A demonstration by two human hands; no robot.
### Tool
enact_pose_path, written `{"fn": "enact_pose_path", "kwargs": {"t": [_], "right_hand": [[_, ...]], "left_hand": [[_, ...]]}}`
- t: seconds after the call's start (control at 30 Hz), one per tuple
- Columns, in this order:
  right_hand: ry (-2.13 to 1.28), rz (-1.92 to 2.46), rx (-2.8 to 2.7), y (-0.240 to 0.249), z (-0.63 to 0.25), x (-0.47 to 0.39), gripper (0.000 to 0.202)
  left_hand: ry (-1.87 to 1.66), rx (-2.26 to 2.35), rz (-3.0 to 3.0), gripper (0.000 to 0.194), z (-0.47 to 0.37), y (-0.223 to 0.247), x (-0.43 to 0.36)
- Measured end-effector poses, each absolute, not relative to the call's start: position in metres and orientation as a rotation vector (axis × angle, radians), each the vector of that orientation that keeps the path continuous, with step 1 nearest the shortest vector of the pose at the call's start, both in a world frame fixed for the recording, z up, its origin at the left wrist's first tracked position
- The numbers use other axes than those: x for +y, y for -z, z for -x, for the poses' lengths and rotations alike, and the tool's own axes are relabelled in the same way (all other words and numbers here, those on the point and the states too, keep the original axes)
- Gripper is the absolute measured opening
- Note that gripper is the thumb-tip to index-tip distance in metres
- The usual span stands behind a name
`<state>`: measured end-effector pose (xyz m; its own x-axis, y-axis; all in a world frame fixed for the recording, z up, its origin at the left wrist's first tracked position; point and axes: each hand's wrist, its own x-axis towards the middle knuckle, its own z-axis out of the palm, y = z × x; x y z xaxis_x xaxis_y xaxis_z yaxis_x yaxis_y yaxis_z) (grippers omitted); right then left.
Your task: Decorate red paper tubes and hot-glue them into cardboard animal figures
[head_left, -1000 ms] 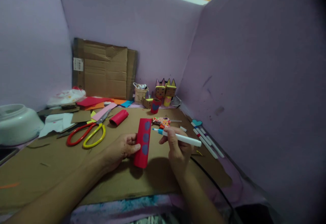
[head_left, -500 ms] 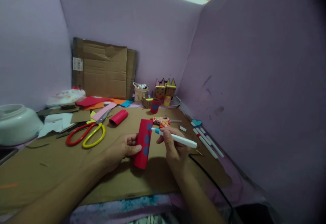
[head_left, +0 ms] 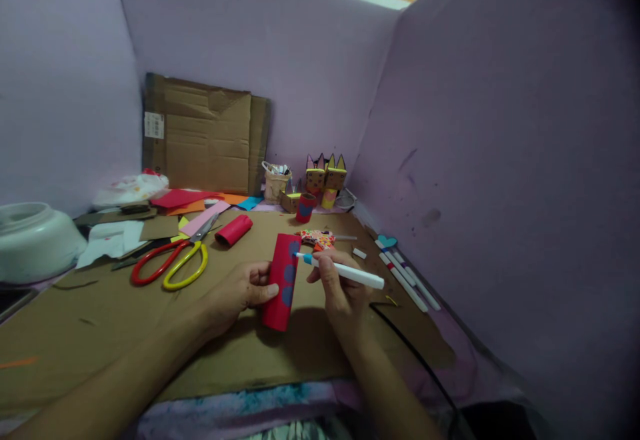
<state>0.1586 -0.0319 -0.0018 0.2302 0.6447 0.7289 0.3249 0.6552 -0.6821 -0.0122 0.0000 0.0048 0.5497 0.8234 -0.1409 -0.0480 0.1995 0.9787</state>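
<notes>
My left hand (head_left: 250,293) is closed on a red paper-covered tube (head_left: 276,307), thumb on its front. The tube stands nearly upright, tilted a little to the right, with several blue spots down its right side. A white marker with a blue band (head_left: 357,276) is pinched in my right hand (head_left: 340,293), its tip at the topmost blue spot. Behind the left hand lies a second red tube (head_left: 234,231) on its side. Large scissors with red and yellow handles (head_left: 187,260) rest partly spread to the left.
A cardboard sheet (head_left: 150,347) covers the table. Coloured papers (head_left: 187,200) and a white pot (head_left: 35,243) are at left. Several white markers (head_left: 407,280) lie at right near a black cable (head_left: 415,350). Cardboard animal figures (head_left: 325,177) and a small basket (head_left: 277,183) stand at the back.
The marker's back end has shifted slightly left and down, with its tip still at the top spot. The left hand and tube are almost unchanged.
</notes>
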Motion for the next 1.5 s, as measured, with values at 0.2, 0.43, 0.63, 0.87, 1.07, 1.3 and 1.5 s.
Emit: {"fn": "enact_pose_path", "kwargs": {"t": [0.2,0.43,0.63,0.87,1.07,1.3,1.5], "right_hand": [[-0.253,0.912,-1.377,0.002,-0.159,-0.033,0.023],[-0.285,0.895,-1.355,0.003,-0.159,-0.032,0.023],[-0.247,0.868,-1.234,0.004,-0.159,-0.031,0.022],[-0.248,0.865,-1.296,0.001,-0.158,-0.033,0.022],[-0.276,0.863,-1.300,0.002,-0.158,-0.032,0.019],[-0.266,0.838,-1.191,0.004,-0.159,-0.030,0.024],[-0.301,0.830,-1.228,0.003,-0.157,-0.032,0.023]], "left_hand": [[-0.706,0.797,-1.223,0.050,0.012,-0.003,0.000],[-0.710,0.792,-1.224,0.052,0.012,-0.003,0.001],[-0.726,0.762,-1.210,0.045,0.014,0.004,0.005],[-0.704,0.773,-1.203,0.047,0.013,0.000,0.002],[-0.717,0.746,-1.179,0.045,0.014,0.001,0.003],[-0.678,0.711,-1.068,0.043,0.017,0.008,0.006],[-0.694,0.679,-1.048,0.036,0.017,0.011,0.010]]}}
